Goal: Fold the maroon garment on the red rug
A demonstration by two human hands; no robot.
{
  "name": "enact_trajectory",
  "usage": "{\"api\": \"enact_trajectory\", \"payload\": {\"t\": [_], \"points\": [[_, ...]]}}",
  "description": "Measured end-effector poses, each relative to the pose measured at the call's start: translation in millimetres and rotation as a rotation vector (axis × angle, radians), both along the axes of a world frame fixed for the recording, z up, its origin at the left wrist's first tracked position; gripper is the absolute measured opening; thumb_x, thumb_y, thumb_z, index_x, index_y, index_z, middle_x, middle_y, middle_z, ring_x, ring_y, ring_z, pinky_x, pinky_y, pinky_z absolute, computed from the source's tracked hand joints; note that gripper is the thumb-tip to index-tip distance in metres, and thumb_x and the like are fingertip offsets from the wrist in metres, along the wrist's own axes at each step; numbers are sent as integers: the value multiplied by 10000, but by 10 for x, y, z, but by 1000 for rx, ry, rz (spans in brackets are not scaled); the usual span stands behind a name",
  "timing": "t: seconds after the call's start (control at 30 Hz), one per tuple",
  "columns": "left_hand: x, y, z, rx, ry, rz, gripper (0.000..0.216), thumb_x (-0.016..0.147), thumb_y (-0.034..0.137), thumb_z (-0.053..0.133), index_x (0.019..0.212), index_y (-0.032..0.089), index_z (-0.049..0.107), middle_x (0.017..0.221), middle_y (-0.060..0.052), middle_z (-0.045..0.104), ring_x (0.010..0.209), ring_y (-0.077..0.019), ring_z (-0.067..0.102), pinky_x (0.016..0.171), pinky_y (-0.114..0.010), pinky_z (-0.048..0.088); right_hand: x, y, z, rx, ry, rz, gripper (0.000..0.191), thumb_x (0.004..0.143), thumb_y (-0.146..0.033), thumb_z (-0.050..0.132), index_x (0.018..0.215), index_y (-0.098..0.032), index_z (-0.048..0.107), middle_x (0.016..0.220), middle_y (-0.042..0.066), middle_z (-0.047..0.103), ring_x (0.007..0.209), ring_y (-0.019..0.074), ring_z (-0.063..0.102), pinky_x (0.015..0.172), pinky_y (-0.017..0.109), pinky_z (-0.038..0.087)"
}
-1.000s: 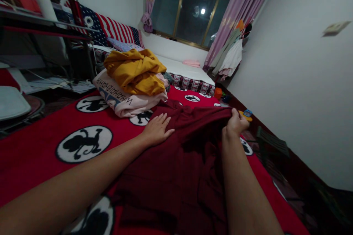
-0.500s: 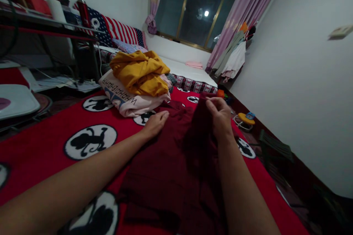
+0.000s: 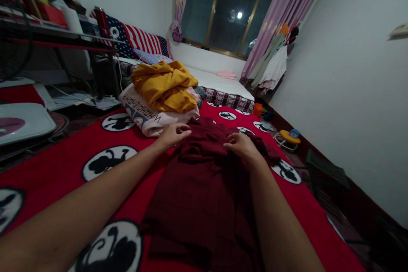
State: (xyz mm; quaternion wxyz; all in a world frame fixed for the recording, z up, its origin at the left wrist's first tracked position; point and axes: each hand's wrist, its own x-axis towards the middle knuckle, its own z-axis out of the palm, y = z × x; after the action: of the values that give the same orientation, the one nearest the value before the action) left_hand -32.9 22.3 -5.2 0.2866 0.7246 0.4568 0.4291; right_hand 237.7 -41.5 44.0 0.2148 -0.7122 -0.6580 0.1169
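A dark maroon garment (image 3: pixel 204 195) lies spread on a red blanket (image 3: pixel 63 165) printed with black-and-white round figures. My left hand (image 3: pixel 172 134) rests at the garment's far left corner, fingers curled onto the cloth edge. My right hand (image 3: pixel 242 144) lies palm down on the folded-over far part of the garment, fingers bent and pressing the fabric. Just beyond my left hand sits a pile of clothes: a mustard yellow garment (image 3: pixel 164 85) on top of a pale pink one with printed letters (image 3: pixel 149 112).
A metal shelf rack (image 3: pixel 47 38) with clutter stands at left, a white folding seat (image 3: pixel 22 121) below it. A mattress (image 3: pixel 219 83) lies under the window. Clothes hang at the pink curtain (image 3: pixel 270 63). Toys (image 3: pixel 287 138) and a dark stool (image 3: pixel 325 172) line the right wall.
My right hand lifted the garment's right edge, carried it leftward over the middle and laid it down. My left hand slid a little toward the corner, fingers curling.
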Motion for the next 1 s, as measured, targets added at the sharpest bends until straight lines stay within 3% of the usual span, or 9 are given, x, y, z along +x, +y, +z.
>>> {"api": "enact_trajectory", "payload": {"t": [0.1, 0.27, 0.33, 0.4, 0.53, 0.6, 0.73, 0.83, 1.0], "points": [[57, -105, 64, 160, 185, -76, 353, 760, 483, 633, 888, 173, 742, 950, -82, 727, 872, -220, 656, 817, -323, 490, -62, -39, 16, -67, -109, -51, 257, 758, -431, 687, 752, -175, 714, 811, 96, 726, 795, 217, 679, 681, 281, 487], [85, -281, 213, 244, 435, -481, 387, 698, 487, 733, 985, 229, 744, 984, -45, 706, 908, -201, 643, 818, -275, 475, -49, -107, 125, -268, -171, -67, 123, 750, -208, 643, 653, -175, 711, 648, 68, 694, 674, 184, 671, 626, 248, 465], [97, -325, 233, 271, 547, -554, 433, 669, 409, 765, 1068, 246, 722, 1045, -48, 685, 956, -210, 633, 853, -276, 467, -1, -122, 159, -302, -218, -62, 68, 704, -190, 666, 660, -182, 716, 675, 60, 701, 685, 184, 672, 642, 253, 468], [113, -343, 227, 311, 615, -523, 387, 702, 272, 710, 1088, 245, 712, 1071, -52, 679, 989, -211, 627, 878, -276, 459, 68, -126, 172, -282, -262, -76, 45, 662, -215, 711, 693, -183, 721, 731, 66, 712, 738, 198, 677, 677, 267, 476], [130, -312, 188, 325, 609, -409, 416, 725, 101, 524, 1072, 222, 717, 1030, -39, 720, 949, -194, 654, 854, -272, 468, 204, -137, 167, -225, -352, -184, 291, 572, -232, 797, 853, -189, 731, 899, 91, 726, 895, 245, 672, 760, 317, 485], [125, -284, 173, 324, 531, -314, 416, 746, 108, 486, 1074, 216, 719, 1027, -33, 733, 939, -197, 665, 843, -280, 474, 213, -165, 201, -223, -379, -177, 328, 563, -272, 819, 872, -204, 732, 935, 88, 723, 911, 250, 667, 762, 324, 478], [106, -247, 153, 321, 333, -100, 344, 823, 187, 466, 1048, 207, 725, 1017, -35, 740, 921, -199, 672, 817, -285, 482, 23, -268, 344, -257, -391, -7, 242, 627, -450, 792, 736, -243, 728, 822, 47, 717, 833, 232, 665, 703, 307, 451], [98, -238, 136, 342, 247, -62, 315, 840, 219, 476, 1029, 198, 726, 1002, -37, 740, 908, -200, 672, 807, -285, 486, -228, -331, 391, -247, -429, 72, 309, 615, -523, 787, 708, -238, 716, 825, 60, 714, 826, 245, 661, 686, 310, 442], [79, -269, 202, 428, 235, -107, 299, 806, 172, 481, 980, 183, 725, 962, -46, 727, 882, -190, 659, 815, -290, 482, -330, -325, 355, -202, -492, 28, 152, 650, -216, 706, 800, -230, 723, 926, 79, 715, 858, 246, 660, 660, 285, 432]]}}
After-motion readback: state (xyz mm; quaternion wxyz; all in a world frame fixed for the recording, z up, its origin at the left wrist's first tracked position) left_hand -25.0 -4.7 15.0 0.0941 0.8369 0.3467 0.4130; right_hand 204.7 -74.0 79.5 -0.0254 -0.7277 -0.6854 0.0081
